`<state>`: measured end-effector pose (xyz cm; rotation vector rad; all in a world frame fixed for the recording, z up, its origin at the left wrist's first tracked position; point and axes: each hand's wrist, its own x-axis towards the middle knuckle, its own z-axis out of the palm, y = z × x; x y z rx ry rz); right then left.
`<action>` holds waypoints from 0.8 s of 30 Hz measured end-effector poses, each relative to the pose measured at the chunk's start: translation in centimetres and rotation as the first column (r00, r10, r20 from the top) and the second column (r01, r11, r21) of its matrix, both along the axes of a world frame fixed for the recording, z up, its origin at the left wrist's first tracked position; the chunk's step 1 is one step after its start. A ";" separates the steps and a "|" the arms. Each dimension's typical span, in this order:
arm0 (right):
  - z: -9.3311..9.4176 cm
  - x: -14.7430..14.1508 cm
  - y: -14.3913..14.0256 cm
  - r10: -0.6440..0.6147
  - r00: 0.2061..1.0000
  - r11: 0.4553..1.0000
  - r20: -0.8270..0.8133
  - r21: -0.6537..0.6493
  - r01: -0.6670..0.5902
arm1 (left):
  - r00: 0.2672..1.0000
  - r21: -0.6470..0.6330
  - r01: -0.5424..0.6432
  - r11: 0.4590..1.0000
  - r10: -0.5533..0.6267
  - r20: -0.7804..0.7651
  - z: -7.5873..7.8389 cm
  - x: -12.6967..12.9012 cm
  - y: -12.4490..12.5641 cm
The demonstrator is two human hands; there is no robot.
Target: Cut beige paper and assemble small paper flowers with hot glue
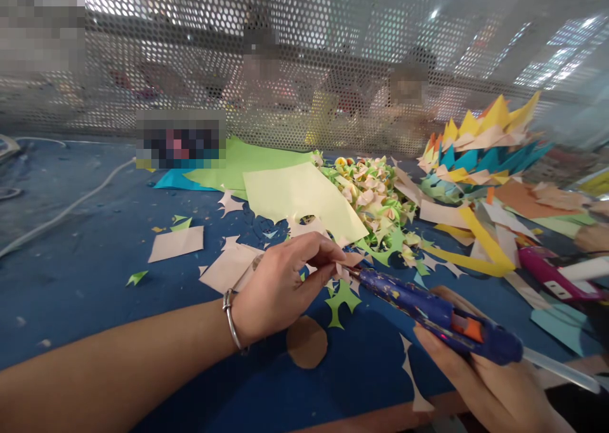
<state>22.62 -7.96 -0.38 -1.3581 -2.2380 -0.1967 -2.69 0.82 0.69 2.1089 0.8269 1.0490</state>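
Observation:
My left hand (285,277), with a silver bangle at the wrist, pinches a small pale pink paper piece (343,269) between thumb and fingers. In my right hand (469,357) is a blue hot glue gun (419,303), its nozzle touching or very near that paper. A clear glue stick (561,368) sticks out of the gun's back end. Below my left hand a round brown cardboard disc (307,342) lies on the blue table (228,388). Green paper offcuts (342,303) lie just under the nozzle.
Behind my hands lie a cream paper sheet (299,192), a green sheet (257,163) and a heap of small folded paper pieces (373,195). Spiky paper crafts (485,144) and a magenta tool (552,274) are at right. A perforated metal screen (304,97) borders the back; a white cord (71,205) runs left.

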 end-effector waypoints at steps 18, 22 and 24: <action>-1.1 0.8 -0.3 -0.045 0.998 0.995 0.048 0.086 0.041 | 0.998 -0.077 0.011 0.997 -0.007 0.057 -0.1 0.1 0.0; -1.2 1.0 -0.4 -0.039 0.998 0.996 0.047 0.088 0.034 | 0.998 -0.097 0.016 0.995 -0.010 0.067 -0.2 0.1 0.1; -1.0 0.8 -0.6 -0.022 0.999 0.997 0.042 0.081 0.019 | 0.997 -0.106 0.012 0.994 -0.004 0.072 -0.1 0.1 0.1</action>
